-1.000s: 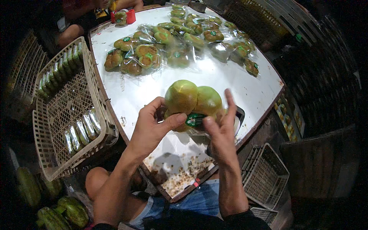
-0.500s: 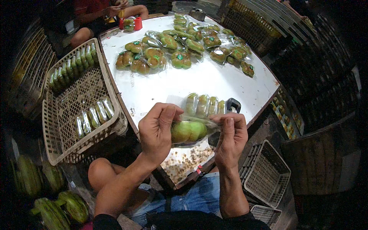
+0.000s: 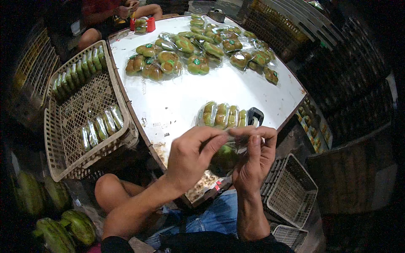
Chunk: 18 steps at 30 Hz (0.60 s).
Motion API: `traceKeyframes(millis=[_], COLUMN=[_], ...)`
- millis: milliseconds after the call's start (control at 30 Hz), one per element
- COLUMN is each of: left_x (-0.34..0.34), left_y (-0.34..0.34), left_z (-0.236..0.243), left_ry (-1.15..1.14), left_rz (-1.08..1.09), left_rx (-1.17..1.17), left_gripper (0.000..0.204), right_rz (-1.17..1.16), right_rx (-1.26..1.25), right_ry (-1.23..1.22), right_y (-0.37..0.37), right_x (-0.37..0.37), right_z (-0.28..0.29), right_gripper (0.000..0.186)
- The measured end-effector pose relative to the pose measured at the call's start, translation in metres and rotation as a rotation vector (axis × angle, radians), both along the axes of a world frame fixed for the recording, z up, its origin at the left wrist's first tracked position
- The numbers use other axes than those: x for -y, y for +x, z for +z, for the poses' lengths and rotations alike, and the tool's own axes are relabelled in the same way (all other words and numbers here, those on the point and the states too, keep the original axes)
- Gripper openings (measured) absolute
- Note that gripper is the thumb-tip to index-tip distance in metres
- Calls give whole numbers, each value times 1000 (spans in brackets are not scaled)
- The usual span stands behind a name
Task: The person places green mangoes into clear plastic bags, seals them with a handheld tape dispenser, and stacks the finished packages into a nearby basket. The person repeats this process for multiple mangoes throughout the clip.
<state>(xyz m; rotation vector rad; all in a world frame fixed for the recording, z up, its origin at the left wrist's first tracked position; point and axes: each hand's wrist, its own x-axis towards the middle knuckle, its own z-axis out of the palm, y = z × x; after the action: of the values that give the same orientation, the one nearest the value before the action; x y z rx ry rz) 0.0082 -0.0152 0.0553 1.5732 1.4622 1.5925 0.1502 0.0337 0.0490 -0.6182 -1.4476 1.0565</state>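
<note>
Both my hands hold one clear plastic pack of green-yellow fruit over the near edge of the white table. My left hand pinches the top of the pack from the left. My right hand pinches it from the right, fingers on the plastic's upper edge. Just beyond my hands, a row of packed fruit stands on the table beside a black tape dispenser.
Many packed fruits lie across the far half of the table. A beige plastic crate at left holds several upright packs. Another person sits at the far side by a red container. Empty crates stand lower right; loose green fruit lies lower left.
The pack has come down from above the table to near its front edge, and my fingers have shifted from cupping the fruit to pinching the plastic's top.
</note>
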Motion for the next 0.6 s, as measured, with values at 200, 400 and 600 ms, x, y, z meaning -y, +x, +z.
traceKeyframes(millis=[200, 400, 600], left_x=[-6, 5, -3], left_y=[-9, -15, -41], left_z=[1, -9, -24], left_ry=[-212, 123, 42], left_rz=[48, 155, -203], left_rx=[595, -92, 194], left_gripper=[26, 13, 24], right_rz=[-355, 115, -60], right_rx=[554, 401, 547], right_ry=[558, 83, 223], right_y=[-16, -18, -13], right_x=[7, 13, 5], right_z=[-19, -24, -6], right_gripper=[45, 26, 40])
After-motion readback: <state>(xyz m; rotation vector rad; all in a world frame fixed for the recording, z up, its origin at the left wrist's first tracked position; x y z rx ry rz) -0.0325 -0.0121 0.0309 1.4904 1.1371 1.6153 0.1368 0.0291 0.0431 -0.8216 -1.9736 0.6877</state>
